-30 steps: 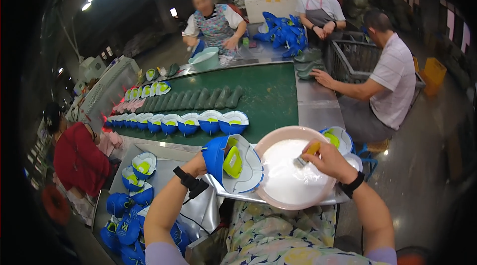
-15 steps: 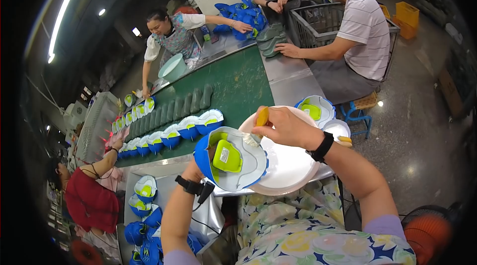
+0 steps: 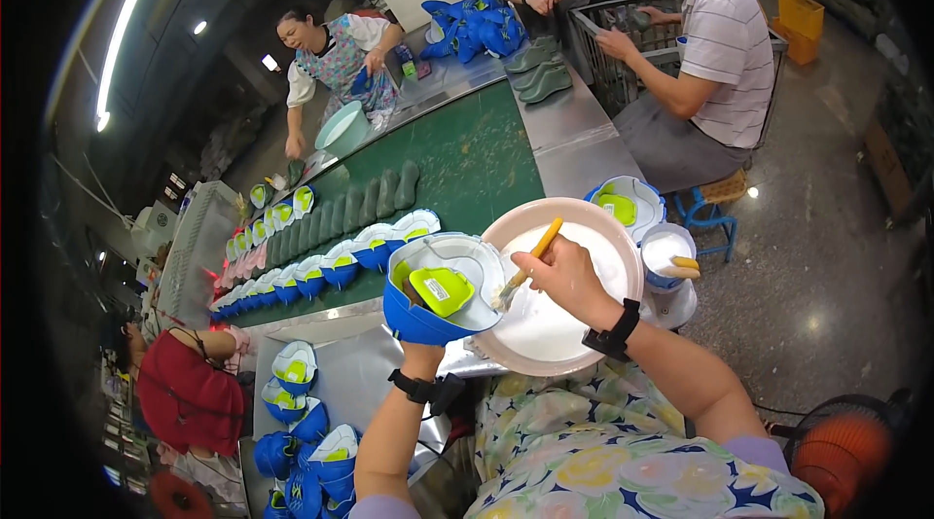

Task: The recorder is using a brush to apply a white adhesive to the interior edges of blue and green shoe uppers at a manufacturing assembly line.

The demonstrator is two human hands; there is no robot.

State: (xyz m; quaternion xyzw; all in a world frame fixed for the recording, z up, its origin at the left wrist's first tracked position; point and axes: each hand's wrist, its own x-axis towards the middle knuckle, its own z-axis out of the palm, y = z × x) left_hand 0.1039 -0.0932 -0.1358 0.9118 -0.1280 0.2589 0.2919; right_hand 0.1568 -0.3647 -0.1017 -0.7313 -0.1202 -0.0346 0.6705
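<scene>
My left hand (image 3: 421,356) props up a blue shoe upper (image 3: 479,272) from beneath, its fingers mostly hidden behind the shoe. The upper's white lining and yellow-green tongue face upward. In my right hand (image 3: 569,278), a brush (image 3: 547,239) with a yellow handle is pinched. Its bristles point down at the upper's right edge, above a pale pink basin (image 3: 516,214) of white liquid. Whether the bristles touch the lining I cannot tell.
Right of the basin are another upper (image 3: 628,200), a small container (image 3: 667,249) of white liquid and a second brush (image 3: 687,268). Uppers and dark green lasts (image 3: 336,217) line the green belt (image 3: 467,154). Uppers fill a bin (image 3: 316,373) at lower left. Co-workers surround the table.
My left hand has tilted the upper. The brush handle has swung upright as my right hand moved slightly down. A seated co-worker's hand has left the green lasts; another across has drawn an arm back.
</scene>
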